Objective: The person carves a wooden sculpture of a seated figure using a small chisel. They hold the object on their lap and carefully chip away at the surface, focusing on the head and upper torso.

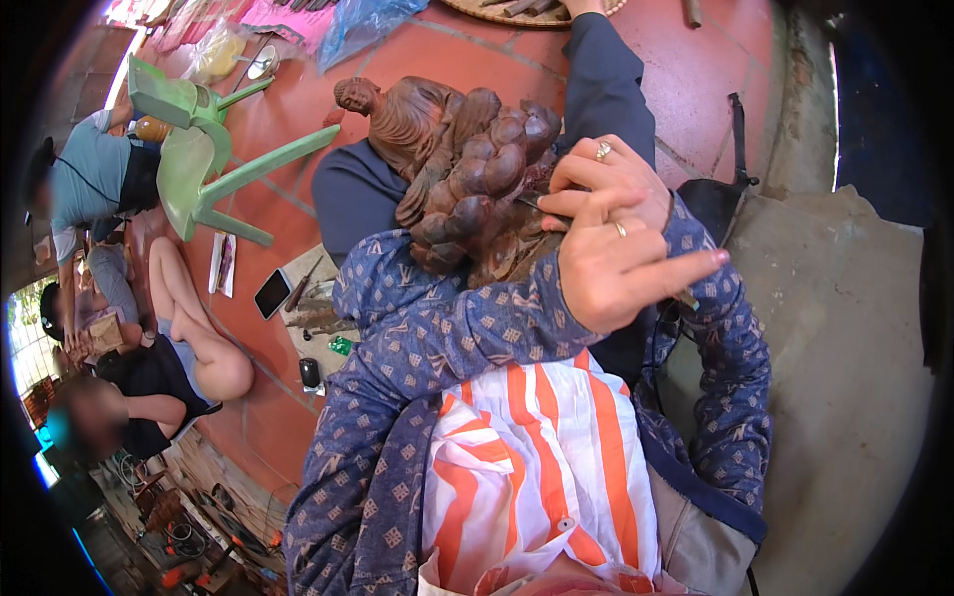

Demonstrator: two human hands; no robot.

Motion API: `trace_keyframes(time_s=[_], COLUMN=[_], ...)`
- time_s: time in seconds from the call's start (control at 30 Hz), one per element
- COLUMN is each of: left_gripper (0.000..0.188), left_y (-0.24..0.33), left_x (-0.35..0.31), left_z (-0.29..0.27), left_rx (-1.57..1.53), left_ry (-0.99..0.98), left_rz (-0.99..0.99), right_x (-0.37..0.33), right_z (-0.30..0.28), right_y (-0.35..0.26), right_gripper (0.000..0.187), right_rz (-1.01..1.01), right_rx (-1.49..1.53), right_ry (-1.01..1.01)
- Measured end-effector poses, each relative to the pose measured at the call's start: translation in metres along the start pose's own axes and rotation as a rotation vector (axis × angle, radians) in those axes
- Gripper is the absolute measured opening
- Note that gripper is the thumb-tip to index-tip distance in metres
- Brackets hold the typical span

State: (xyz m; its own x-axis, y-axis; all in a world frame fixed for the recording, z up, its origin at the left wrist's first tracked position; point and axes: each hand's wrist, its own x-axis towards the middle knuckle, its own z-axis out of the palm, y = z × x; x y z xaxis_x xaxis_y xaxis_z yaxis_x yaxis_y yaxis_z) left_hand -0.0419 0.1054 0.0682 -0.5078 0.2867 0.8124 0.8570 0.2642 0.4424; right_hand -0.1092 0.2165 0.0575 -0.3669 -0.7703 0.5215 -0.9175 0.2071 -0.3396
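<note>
A dark brown wood carving [477, 169] lies across my lap: a robed seated figure with a cluster of rounded lumps beside it. My right hand [614, 181], with a ring, is closed around the thin shaft of a carving chisel [530, 202], whose tip meets the wood near the lumps. Crossing over it, my left hand [611, 260] is closed over the chisel's rear part, one finger stretched out to the right. Most of the handle is hidden beneath my hands.
Left on the red tiles are a green plastic chair [194, 149] tipped over, a phone [273, 295], several carving tools [316, 313] and a small black case [310, 373]. Two people [99, 179] sit farther left. Ahead, another person's arm [606, 79] reaches to a woven tray [497, 14].
</note>
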Motion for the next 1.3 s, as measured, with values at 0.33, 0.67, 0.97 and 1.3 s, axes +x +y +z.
trace_keyframes(time_s=[0.33,0.67,0.97,1.3], left_gripper=[0.056,0.044,0.043,0.040], left_y=[0.005,0.003,0.012,-0.010], left_x=[-0.002,0.004,0.014,0.005], left_z=[0.009,0.008,0.016,0.012], left_rx=[0.144,0.028,0.174,0.114], left_ry=[0.000,0.037,0.083,0.018], left_rz=[0.248,-0.073,0.198,-0.023], right_x=[0.002,-0.009,0.007,-0.008], right_z=[0.006,-0.001,-0.017,0.006], right_y=[-0.001,0.016,0.009,0.025], right_gripper=[0.024,0.017,0.030,0.021], right_rz=[-0.207,-0.077,-0.241,-0.101], right_rx=[-0.181,-0.020,-0.184,-0.027], right_ry=[0.363,-0.056,0.317,-0.005])
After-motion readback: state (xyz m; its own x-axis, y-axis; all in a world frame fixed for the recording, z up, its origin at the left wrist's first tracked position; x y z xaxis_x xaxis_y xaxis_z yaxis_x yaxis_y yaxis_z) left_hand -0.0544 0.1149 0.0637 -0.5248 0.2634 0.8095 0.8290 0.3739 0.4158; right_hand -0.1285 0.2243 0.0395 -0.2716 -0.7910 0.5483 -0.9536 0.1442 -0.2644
